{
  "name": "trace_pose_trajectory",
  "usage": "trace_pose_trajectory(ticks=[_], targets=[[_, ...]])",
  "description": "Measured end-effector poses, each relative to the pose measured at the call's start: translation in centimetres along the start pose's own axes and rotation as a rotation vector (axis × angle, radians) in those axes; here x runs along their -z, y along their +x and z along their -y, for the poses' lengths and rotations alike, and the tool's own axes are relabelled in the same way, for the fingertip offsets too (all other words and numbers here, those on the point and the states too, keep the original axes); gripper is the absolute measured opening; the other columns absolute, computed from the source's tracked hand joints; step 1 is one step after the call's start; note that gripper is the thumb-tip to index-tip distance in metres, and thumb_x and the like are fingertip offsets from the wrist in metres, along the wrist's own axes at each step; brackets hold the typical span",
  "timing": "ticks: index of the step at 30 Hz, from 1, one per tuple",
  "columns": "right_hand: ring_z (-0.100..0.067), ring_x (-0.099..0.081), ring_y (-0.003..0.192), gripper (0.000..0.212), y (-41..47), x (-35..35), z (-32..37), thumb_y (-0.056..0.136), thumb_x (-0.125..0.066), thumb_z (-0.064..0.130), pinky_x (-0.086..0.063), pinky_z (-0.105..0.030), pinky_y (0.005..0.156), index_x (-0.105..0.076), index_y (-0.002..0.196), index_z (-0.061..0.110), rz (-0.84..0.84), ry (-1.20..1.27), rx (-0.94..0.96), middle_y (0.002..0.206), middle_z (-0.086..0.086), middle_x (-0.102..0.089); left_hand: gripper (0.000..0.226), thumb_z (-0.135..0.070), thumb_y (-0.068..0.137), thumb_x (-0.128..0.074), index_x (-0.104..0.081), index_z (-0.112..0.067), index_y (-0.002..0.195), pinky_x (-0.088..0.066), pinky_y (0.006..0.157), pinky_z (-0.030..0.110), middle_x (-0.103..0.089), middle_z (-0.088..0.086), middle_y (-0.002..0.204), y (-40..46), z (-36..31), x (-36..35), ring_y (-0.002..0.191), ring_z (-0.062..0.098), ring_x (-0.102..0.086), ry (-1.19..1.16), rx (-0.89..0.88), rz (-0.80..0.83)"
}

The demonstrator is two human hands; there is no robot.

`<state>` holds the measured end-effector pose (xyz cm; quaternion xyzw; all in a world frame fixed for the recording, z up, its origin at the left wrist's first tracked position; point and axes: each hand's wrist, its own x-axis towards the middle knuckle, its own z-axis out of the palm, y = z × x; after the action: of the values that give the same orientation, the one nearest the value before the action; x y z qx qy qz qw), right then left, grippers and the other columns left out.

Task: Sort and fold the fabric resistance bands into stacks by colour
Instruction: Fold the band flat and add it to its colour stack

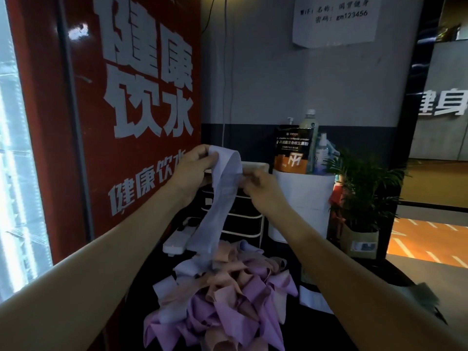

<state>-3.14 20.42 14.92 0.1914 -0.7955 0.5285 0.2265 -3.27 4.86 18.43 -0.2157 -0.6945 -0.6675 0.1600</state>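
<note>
A: Nearest, what is lying on the dark counter?

B: A tangled heap of purple, peach and pale lilac fabric bands is sitting there, unsorted.

A: And the band in hand?

B: One long pale lilac fabric band is hanging up from the heap, its long axis running near vertical. The left hand is pinching its top end with curled fingers; the right hand is nipping its edge just beside, slightly lower. Both are sitting equally close.

A: Behind?

B: A white drawer unit, a potted green plant and a red sign with white lettering are standing further back.
</note>
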Motion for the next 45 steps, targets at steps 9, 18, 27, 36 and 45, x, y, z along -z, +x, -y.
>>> trace_pose_trajectory(ticks=[9, 18, 27, 36, 45], targets=[[-0.019, -0.057, 0.079, 0.015, -2.1, 5.6, 2.2, 0.094, -0.052, 0.010, -0.046, -0.033, 0.075, -0.060, 0.081, 0.012, -0.118, 0.234, -0.024, 0.082, -0.008, -0.062, 0.031, -0.028, 0.099, -0.040, -0.064, -0.011, 0.089, -0.049, 0.056, 0.023, -0.060, 0.000, 0.063, -1.5, -1.5, -4.0, 0.061, 0.014, -0.053, -0.352, 0.256, 0.217], [-0.020, -0.053, 0.075, 0.018, -5.4, 9.3, 0.1, 0.095, -0.050, 0.011, -0.049, -0.028, 0.069, -0.059, 0.079, 0.009, 0.021, 0.289, -0.222, 0.078, -0.009, -0.058, 0.041, -0.026, 0.079, -0.072, -0.051, -0.019, 0.114, -0.053, 0.087, 0.035, -0.059, 0.003, 0.110, -4.1, 2.1, -8.4, 0.102, 0.016, -0.059, 0.164, 0.276, 0.365], [-0.010, -0.052, 0.071, 0.019, -7.5, 11.3, -1.9, 0.095, -0.049, 0.008, -0.047, -0.023, 0.068, -0.059, 0.080, 0.012, 0.022, 0.301, -0.275, 0.077, -0.003, -0.056, 0.022, -0.006, 0.097, -0.042, -0.063, -0.012, 0.092, -0.050, 0.061, 0.021, -0.066, 0.001, 0.078, -5.2, 3.8, -10.7, 0.070, 0.010, -0.059, -0.083, 0.249, 0.401], [-0.012, -0.057, 0.074, 0.017, -8.2, 11.7, -3.1, 0.095, -0.046, 0.005, -0.054, -0.018, 0.067, -0.060, 0.086, 0.006, 0.027, 0.461, -0.283, 0.081, -0.005, -0.060, 0.017, -0.029, 0.097, -0.046, -0.060, -0.023, 0.090, -0.044, 0.092, 0.034, -0.061, -0.002, 0.092, -5.6, 4.3, -12.3, 0.092, 0.012, -0.056, 0.018, 0.191, 0.293], [-0.011, -0.064, 0.072, 0.010, -7.3, 11.3, -2.8, 0.091, -0.053, 0.000, -0.056, -0.019, 0.069, -0.062, 0.095, 0.000, -0.040, 0.394, -0.209, 0.084, -0.008, -0.064, 0.007, -0.023, 0.087, -0.063, -0.061, -0.017, 0.091, -0.052, 0.083, 0.038, -0.065, 0.017, 0.098, -5.5, 2.6, -12.5, 0.086, 0.021, -0.059, 0.184, -0.019, 0.340]])
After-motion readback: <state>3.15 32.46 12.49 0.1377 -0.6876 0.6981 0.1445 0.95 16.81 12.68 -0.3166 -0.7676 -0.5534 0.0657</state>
